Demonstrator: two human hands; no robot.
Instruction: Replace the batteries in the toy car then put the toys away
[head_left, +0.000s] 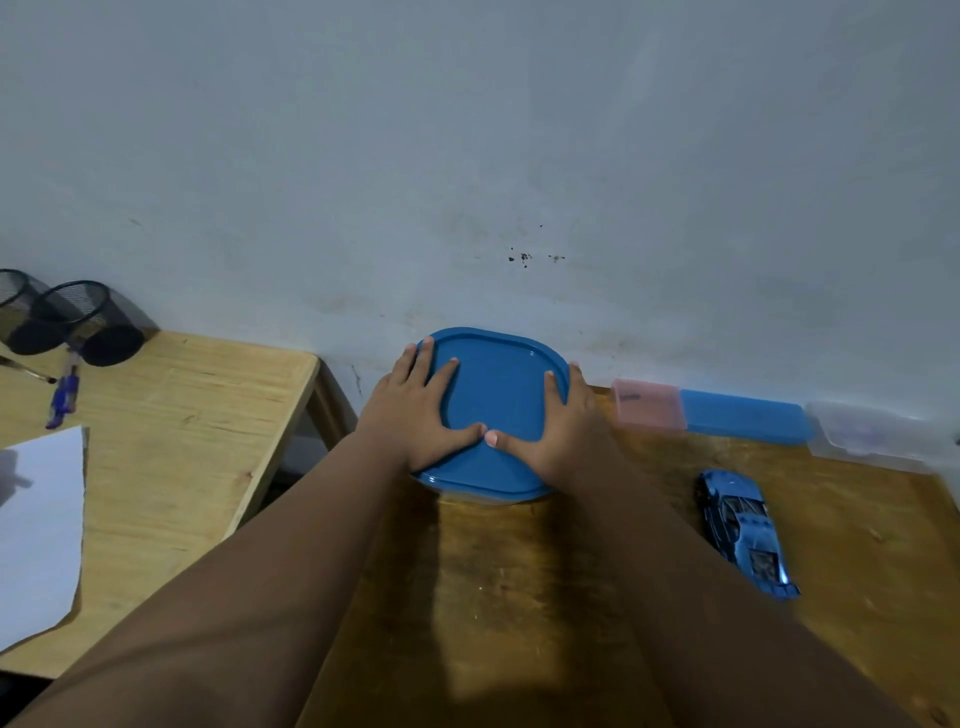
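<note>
Both hands, left (422, 410) and right (553, 423), lie spread flat on the blue lid (496, 402), gripping nothing. Car (744, 530) sits out on the worktop (519, 597), right of the box. Battery state unreadable; I'd say stowing isn't done.

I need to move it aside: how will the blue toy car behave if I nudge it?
The blue toy car sits on its wheels on the flat wooden table, so it will probably roll along its length rather than slide. Its glossy body looks rigid and perhaps slippery. Being low and wide, it seems unlikely to tip.
</note>
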